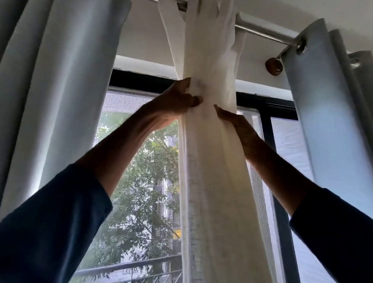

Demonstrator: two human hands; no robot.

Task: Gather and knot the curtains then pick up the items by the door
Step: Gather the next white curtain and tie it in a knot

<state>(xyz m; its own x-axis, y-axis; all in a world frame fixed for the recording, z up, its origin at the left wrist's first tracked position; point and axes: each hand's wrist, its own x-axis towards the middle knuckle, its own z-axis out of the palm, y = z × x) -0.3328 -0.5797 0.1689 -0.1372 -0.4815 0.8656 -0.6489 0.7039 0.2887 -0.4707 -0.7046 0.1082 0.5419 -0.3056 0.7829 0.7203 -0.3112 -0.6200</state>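
One sheer white curtain (211, 140) hangs bunched from the single steel rod (262, 30) at mid-window. The left hand (175, 103) pinches its left edge. The right hand (238, 124) lies against its right edge, its fingers hidden behind the cloth, so I cannot tell its grip. Two grey eyelet curtains flank it, the left grey curtain (50, 83) and the right grey curtain (321, 114).
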